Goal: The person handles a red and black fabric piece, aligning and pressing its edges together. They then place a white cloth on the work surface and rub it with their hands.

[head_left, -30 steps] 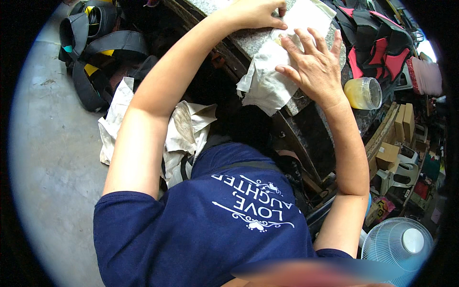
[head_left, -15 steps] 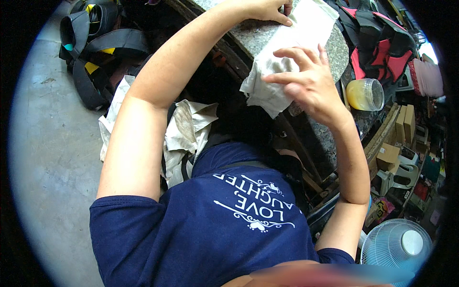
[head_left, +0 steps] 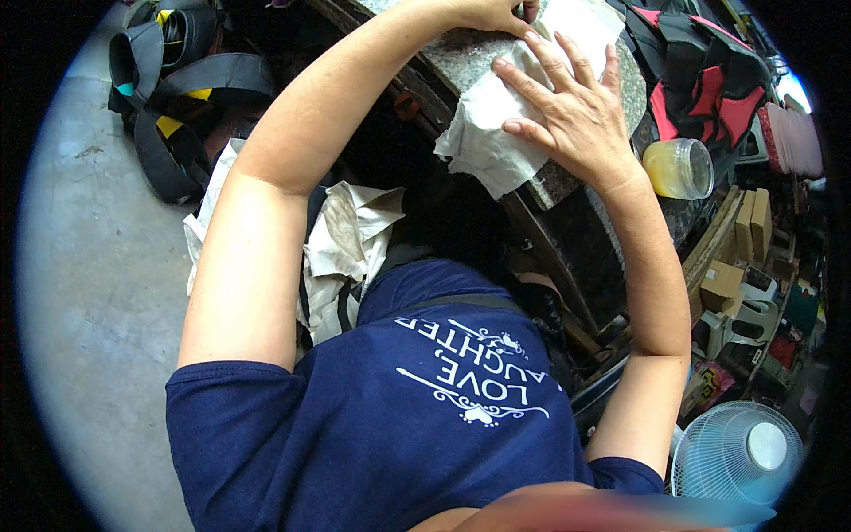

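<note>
My right hand (head_left: 576, 111) lies flat with fingers spread on a stained white cloth (head_left: 492, 142) that drapes over the edge of a speckled grey stone counter (head_left: 461, 64). My left hand (head_left: 492, 13) reaches to the top of the picture and presses on the far part of the same cloth; its fingers are partly cut off by the frame edge. Both forearms stretch up from my dark blue shirt (head_left: 417, 417).
A yellowish lidded jar (head_left: 678, 168) stands just right of my right wrist. Red and black bags (head_left: 709, 84) lie beyond it. Black straps with yellow patches (head_left: 168, 97) and a dirty white cloth (head_left: 341, 244) lie on the grey floor. A white fan (head_left: 740, 457) and cardboard boxes (head_left: 736, 257) sit lower right.
My right hand lifted off the cloth half a second ago and has come back down flat on it, a little higher. My left hand stays at the cloth's far end.
</note>
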Demonstrator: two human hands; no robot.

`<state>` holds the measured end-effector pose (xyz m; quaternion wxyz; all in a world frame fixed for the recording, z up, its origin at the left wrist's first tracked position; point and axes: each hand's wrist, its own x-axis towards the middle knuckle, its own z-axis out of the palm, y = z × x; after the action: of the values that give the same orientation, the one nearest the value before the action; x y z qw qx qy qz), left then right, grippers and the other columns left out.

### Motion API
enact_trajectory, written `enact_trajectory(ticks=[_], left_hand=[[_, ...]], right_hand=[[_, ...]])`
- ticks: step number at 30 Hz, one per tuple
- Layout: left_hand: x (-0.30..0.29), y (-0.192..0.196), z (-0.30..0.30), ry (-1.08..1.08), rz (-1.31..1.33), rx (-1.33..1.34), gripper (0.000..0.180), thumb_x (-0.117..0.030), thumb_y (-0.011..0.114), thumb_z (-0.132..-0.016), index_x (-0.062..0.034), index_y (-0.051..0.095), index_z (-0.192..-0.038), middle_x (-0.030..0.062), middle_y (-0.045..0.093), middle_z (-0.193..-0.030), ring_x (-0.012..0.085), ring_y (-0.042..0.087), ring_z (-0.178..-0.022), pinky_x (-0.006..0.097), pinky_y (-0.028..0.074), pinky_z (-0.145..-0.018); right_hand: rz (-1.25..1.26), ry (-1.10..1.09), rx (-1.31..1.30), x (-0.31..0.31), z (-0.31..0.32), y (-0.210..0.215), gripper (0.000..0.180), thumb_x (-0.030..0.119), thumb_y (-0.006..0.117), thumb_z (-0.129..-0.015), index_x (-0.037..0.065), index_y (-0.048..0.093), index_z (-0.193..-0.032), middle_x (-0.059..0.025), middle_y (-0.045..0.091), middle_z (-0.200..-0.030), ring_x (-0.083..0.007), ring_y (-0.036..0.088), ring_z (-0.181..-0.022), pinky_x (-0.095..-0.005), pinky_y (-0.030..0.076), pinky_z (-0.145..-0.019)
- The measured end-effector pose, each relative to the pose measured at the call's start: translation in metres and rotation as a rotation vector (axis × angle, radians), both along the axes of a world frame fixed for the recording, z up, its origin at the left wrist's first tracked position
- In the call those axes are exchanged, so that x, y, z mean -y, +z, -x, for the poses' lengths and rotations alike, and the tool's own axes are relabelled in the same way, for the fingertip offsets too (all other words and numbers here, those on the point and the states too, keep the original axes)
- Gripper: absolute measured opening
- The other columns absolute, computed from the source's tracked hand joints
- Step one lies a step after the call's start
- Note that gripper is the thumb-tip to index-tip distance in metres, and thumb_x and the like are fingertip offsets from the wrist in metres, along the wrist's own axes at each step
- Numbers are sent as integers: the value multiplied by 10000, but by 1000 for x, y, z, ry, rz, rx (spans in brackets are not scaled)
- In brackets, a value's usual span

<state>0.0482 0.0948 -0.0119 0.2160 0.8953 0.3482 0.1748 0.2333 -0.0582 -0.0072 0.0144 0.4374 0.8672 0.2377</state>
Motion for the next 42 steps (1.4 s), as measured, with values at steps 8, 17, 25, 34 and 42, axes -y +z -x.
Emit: enact_trajectory(ticks=[8, 17, 25, 34, 42], left_hand=[[-2, -4, -2, 16, -3, 2, 431, -388, 776, -801, -34, 693, -1032, 187, 710, -959, 307, 672, -883, 423, 527, -778], [-2, -8, -9, 110, 61, 114, 389, -361, 765, -816, -41, 677, -1020, 158, 699, -911, 278, 659, -861, 401, 523, -765], [-5, -7, -27, 111, 126, 203, 319, -316, 740, -839, -59, 676, -1017, 134, 675, -953, 277, 625, -925, 408, 499, -821], [-14, -4, -32, 52, -155, 258, 255, -276, 726, -849, -81, 687, -1008, 120, 648, -1026, 301, 584, -1019, 431, 465, -909], [64, 1, 12, -400, -255, 156, 205, -250, 723, -846, -103, 707, -988, 102, 628, -1091, 330, 545, -1101, 459, 436, -986]], right_hand=[[167, 99, -241, 12, 13, 1, 536, 692, 402, -954, 426, 579, -1384, -86, 468, -1519, -336, 321, -1465, -723, 148, -1131], [613, 169, -1063, 42, -3, 20, 654, 584, 245, -1029, 205, 748, -1206, -155, 475, -1502, -368, 341, -1418, -506, 185, -1190], [438, 75, -887, 59, -28, 17, 766, 697, 298, -988, 144, 508, -1474, -101, 701, -1149, -313, 582, -1196, -543, 294, -1158], [351, -92, -1065, 70, -52, 15, 610, 450, 640, -937, 160, 525, -1462, -98, 687, -1135, -293, 658, -1029, -574, 379, -1091], [176, -4, -862, 73, -49, 2, 598, 405, 678, -908, 157, 552, -1437, -119, 674, -1127, -274, 643, -1054, -510, 432, -1054]])
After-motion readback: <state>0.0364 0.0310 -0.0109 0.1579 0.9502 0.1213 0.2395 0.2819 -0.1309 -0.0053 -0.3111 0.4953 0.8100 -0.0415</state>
